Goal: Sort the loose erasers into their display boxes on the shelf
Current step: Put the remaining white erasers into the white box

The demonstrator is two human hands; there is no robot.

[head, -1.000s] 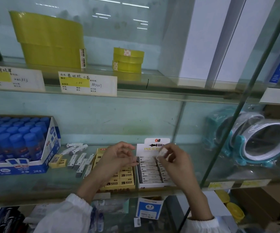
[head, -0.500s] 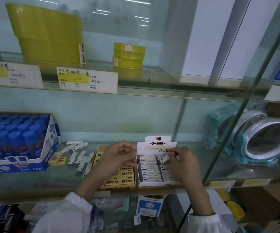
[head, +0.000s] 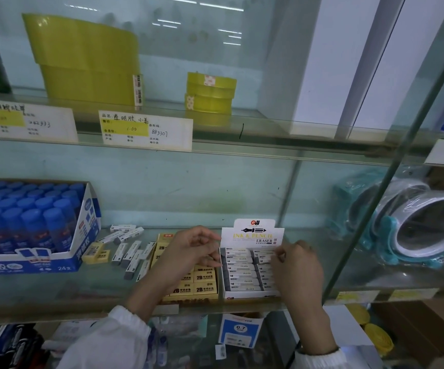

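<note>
A white display box (head: 252, 235) marked INK & PENCIL ERASER stands on the glass shelf (head: 55, 291), with two columns of white-and-grey erasers inside. My right hand (head: 295, 265) pinches one white eraser (head: 267, 258) down in the right column near the back. My left hand (head: 191, 251) hovers with curled fingers over a yellow box of 2B erasers (head: 196, 286), touching the white box's left edge. Several loose white-and-grey erasers (head: 130, 253) and two yellow ones (head: 95, 253) lie on the shelf to the left.
A blue carton of glue sticks (head: 34, 227) fills the shelf's left end. Wrapped tape rolls (head: 412, 225) sit behind a slanted metal post (head: 370, 225) on the right. Yellow tape rolls (head: 210, 93) and price labels (head: 146, 130) line the shelf above.
My right hand has lowered the white eraser from above the box's header card into the right column. My left hand has stayed over the yellow box.
</note>
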